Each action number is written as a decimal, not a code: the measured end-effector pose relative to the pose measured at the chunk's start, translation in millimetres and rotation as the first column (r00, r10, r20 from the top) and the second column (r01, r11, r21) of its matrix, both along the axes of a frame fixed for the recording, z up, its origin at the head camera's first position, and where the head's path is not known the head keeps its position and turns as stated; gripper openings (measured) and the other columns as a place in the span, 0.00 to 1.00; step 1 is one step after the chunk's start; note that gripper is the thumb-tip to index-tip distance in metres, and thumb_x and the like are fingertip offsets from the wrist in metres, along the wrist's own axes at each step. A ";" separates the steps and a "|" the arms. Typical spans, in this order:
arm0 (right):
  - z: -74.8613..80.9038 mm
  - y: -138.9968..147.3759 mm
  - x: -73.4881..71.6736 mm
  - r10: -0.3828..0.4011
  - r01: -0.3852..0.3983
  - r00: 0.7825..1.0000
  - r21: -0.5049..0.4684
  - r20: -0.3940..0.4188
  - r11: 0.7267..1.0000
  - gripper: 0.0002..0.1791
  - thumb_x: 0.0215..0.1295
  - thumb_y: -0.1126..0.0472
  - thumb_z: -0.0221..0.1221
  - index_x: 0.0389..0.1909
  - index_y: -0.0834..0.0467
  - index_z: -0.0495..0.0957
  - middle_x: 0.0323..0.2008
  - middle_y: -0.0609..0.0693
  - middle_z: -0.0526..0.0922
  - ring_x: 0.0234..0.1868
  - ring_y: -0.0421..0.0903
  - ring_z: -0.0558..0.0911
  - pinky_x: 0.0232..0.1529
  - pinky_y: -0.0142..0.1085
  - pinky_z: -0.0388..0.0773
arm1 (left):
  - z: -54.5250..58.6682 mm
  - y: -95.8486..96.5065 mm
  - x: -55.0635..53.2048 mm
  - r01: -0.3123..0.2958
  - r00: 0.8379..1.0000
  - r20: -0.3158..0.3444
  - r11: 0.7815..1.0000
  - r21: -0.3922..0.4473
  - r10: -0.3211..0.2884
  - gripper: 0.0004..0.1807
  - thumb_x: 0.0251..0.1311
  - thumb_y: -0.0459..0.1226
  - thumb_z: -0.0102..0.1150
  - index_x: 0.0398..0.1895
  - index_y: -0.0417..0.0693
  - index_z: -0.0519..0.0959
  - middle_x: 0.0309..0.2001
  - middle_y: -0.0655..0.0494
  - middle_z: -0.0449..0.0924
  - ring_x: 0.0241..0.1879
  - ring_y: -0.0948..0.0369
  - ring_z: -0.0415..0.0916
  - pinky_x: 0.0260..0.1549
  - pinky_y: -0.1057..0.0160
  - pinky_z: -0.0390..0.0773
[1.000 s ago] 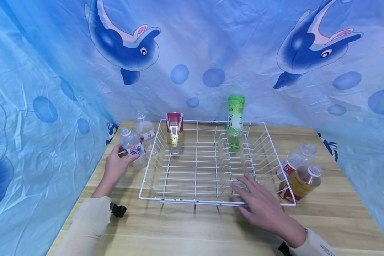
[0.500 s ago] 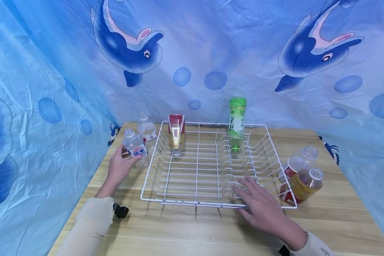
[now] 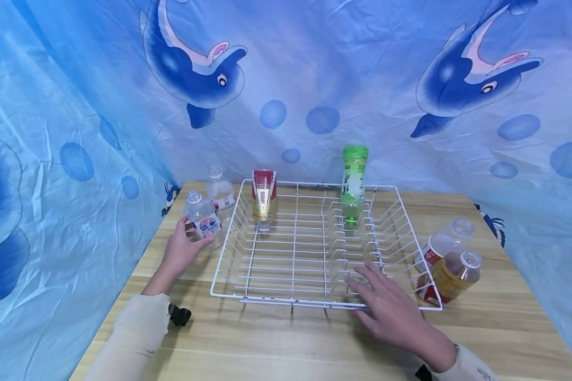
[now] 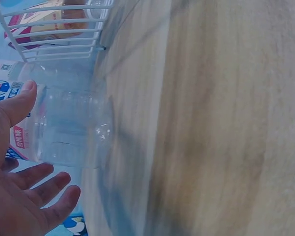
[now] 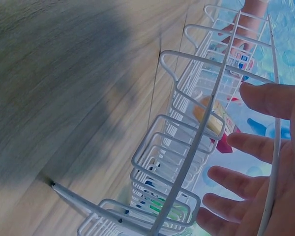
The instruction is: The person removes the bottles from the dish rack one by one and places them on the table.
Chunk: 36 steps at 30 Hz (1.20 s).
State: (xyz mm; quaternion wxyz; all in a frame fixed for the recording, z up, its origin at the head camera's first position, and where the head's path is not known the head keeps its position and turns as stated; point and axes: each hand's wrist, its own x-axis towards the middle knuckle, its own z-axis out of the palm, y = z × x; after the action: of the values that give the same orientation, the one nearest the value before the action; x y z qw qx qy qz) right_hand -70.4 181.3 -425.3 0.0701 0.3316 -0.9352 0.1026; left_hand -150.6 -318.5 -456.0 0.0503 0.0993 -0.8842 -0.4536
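Note:
On the left of the table, a clear plastic bottle (image 3: 203, 216) with a red, white and blue label stands upright. My left hand (image 3: 183, 247) is around its near side, thumb and fingers spread. In the left wrist view the thumb (image 4: 22, 101) overlaps the label, while the straight fingers (image 4: 39, 182) lie apart from the thumb on the other side. Over the near right edge of a white wire dish rack (image 3: 291, 302) lies my right hand (image 3: 386, 304), fingers spread and nothing gripped. The right wrist view shows its fingers (image 5: 236, 184) beside the rack's wires.
Upside down in the rack are a red and gold bottle (image 3: 264, 198) and a green bottle (image 3: 353, 182). Another clear bottle (image 3: 221, 193) stands behind the left one. Right of the rack are a clear bottle (image 3: 450, 238) and a yellow-labelled bottle (image 3: 453, 278).
My left thumb has come down off the bottle's label and the hand has loosened around it. The right hand stays put. The head view has shifted slightly.

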 end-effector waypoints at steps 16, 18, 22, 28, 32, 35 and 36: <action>11.7 23.4 1.2 -0.095 0.099 0.995 -0.103 0.043 0.990 0.38 0.55 0.44 0.73 0.66 0.53 0.76 0.72 0.59 0.65 0.74 0.66 0.57 0.67 0.68 0.59 | 50.3 5.3 9.6 -0.094 0.962 -0.271 0.949 -0.300 0.010 0.66 0.54 0.50 0.75 0.82 0.46 0.36 0.80 0.37 0.37 0.76 0.36 0.34 0.66 0.24 0.46; 10.3 29.5 3.1 -0.094 0.096 0.995 -0.121 0.027 0.988 0.37 0.57 0.42 0.71 0.66 0.52 0.76 0.72 0.60 0.65 0.74 0.67 0.57 0.65 0.68 0.60 | 56.8 7.5 11.2 -0.104 0.949 -0.317 0.942 -0.320 -0.002 0.66 0.52 0.48 0.77 0.82 0.46 0.37 0.80 0.38 0.36 0.77 0.38 0.31 0.67 0.26 0.45; 5.6 43.7 5.1 -0.100 0.090 0.993 -0.157 -0.058 0.983 0.37 0.60 0.41 0.68 0.67 0.54 0.74 0.70 0.61 0.67 0.73 0.67 0.58 0.66 0.66 0.61 | 68.7 13.1 13.0 -0.124 0.899 -0.434 0.912 -0.391 -0.064 0.66 0.47 0.44 0.81 0.81 0.41 0.43 0.79 0.36 0.37 0.77 0.41 0.27 0.70 0.31 0.40; -0.2 65.3 5.5 -0.158 0.122 0.975 -0.215 -0.158 0.969 0.38 0.59 0.45 0.68 0.67 0.60 0.72 0.66 0.63 0.71 0.72 0.66 0.61 0.75 0.53 0.53 | 87.3 25.8 17.5 -0.148 0.807 -0.555 0.841 -0.521 -0.202 0.64 0.50 0.60 0.73 0.79 0.37 0.49 0.79 0.35 0.39 0.77 0.41 0.27 0.73 0.35 0.36; -5.0 72.2 8.4 -0.181 0.140 0.971 -0.241 -0.158 0.960 0.43 0.59 0.47 0.68 0.72 0.63 0.67 0.66 0.64 0.71 0.71 0.68 0.62 0.77 0.47 0.48 | 100.4 37.5 17.1 -0.157 0.722 -0.594 0.753 -0.639 -0.354 0.60 0.59 0.74 0.47 0.77 0.35 0.52 0.77 0.31 0.44 0.76 0.36 0.34 0.72 0.33 0.40; -8.5 74.3 9.8 -0.191 0.147 0.969 -0.260 -0.154 0.954 0.45 0.59 0.49 0.68 0.74 0.62 0.63 0.68 0.64 0.70 0.71 0.68 0.62 0.78 0.44 0.45 | 109.3 47.4 13.1 -0.152 0.655 -0.586 0.677 -0.720 -0.477 0.57 0.60 0.70 0.52 0.76 0.35 0.55 0.75 0.28 0.47 0.75 0.32 0.38 0.68 0.28 0.48; -9.7 74.7 9.8 -0.194 0.147 0.968 -0.268 -0.158 0.952 0.46 0.58 0.49 0.68 0.74 0.61 0.63 0.68 0.64 0.70 0.71 0.69 0.62 0.78 0.44 0.45 | 112.2 50.5 11.3 -0.144 0.636 -0.575 0.653 -0.743 -0.514 0.56 0.58 0.67 0.58 0.76 0.35 0.56 0.75 0.28 0.47 0.75 0.31 0.39 0.67 0.27 0.50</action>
State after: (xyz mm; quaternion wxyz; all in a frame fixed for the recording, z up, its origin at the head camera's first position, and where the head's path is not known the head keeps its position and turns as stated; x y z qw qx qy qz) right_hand -60.6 256.0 -435.0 0.2060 0.2457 -0.9291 0.1843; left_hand -139.2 -268.0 -343.8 0.3920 -0.2270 -0.8895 -0.0603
